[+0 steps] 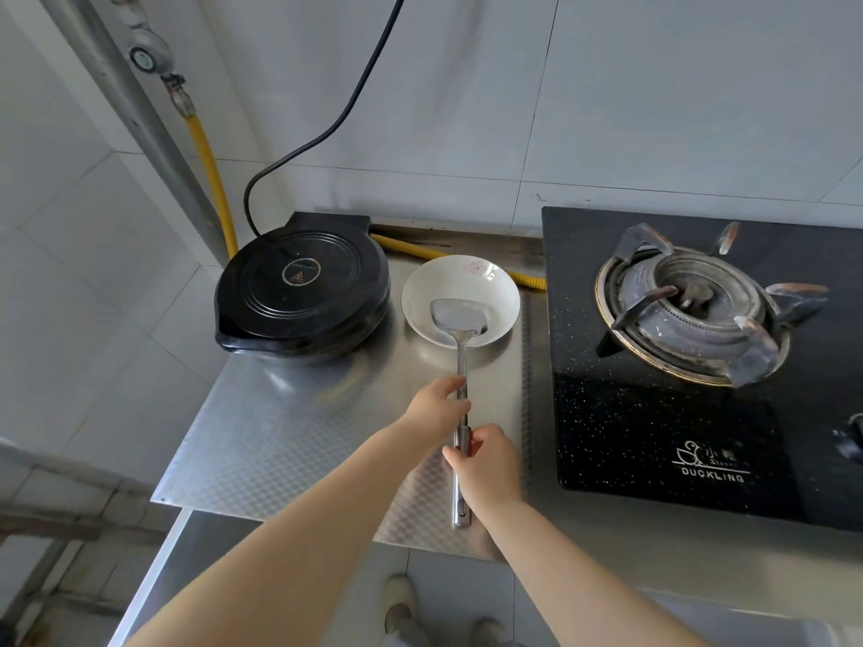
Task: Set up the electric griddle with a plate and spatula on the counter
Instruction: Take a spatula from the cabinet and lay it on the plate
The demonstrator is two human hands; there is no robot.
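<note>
griddle (302, 291): black, round, lid closed, flat on the surface (289, 422); back-left corner, near the wall tiles; landmark for everything below
cord (345, 114): black, runs from behind griddle up the wall and out of frame at the top
plate (495, 287): white, shallow, small pink flower print on far rim; just right of griddle, not touching it; flat on the surface
spatula (460, 319): all metal; blade lying in the plate, right of griddle; handle sticks out over near rim toward the person, past both hands
left hand (436, 406): right-front of griddle, on the mid handle just below plate; fingers (455, 382) wrapped and pinching the spatula shaft
right hand (488, 462): further front-right of griddle, lower on the handle; fingers closed around spatula grip, thumb on left side
surface: stainless sheet, embossed pattern on near part, reflection of griddle in it
gas hose (210, 170): yellow, down the wall left-behind griddle, passes behind it and behind plate toward the stove
gas stove (700, 357): black glass top, one burner with pan supports, "DUCKLING" logo; far right of griddle, beyond plate
feet (401, 604): light shoes on floor, below front edge, well front of griddle
</note>
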